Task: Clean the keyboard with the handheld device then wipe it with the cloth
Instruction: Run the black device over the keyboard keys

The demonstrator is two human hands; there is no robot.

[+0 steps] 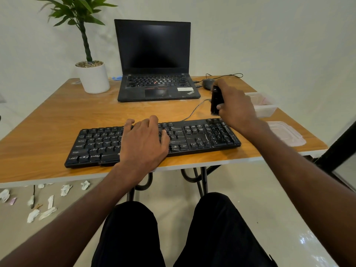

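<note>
While left hand lies flat on keyboard, right hand fingers grip handheld device above numpad.

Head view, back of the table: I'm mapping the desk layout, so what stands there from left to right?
Potted plant → laptop → mouse → clear plastic container.

We have one wide head view, looking forward and down from close above the table; our knees fill the frame's bottom.
</note>
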